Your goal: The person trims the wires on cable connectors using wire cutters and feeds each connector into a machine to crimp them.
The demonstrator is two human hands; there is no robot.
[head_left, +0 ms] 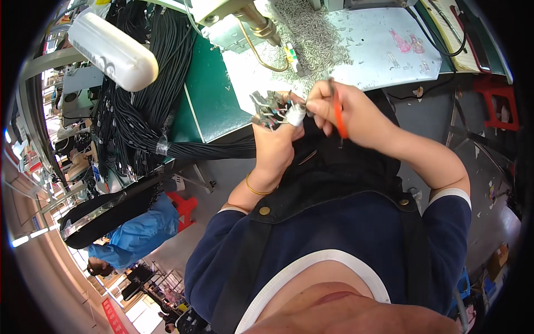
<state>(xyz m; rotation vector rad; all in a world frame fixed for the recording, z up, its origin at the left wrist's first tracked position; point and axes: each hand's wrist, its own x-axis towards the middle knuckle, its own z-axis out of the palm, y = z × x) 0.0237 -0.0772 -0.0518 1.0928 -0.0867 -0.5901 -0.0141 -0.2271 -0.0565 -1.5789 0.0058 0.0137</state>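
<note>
Within 2 hands (273, 146) (356, 111): 1 cable bunch (273, 110), 1 tool (338, 116).

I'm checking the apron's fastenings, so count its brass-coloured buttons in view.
2: the left button and the right button, one at each upper corner of the black apron. Others may be hidden in its folds.

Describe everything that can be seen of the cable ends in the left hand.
The cable ends form a crowded cluster: grey, metallic-looking tips, spots of red and blue, and a white part at the right. The left hand grips them; tips fan upward and leftward. Black cables run toward this hand from the left. The right hand is close to the white part; contact is unclear.
</note>
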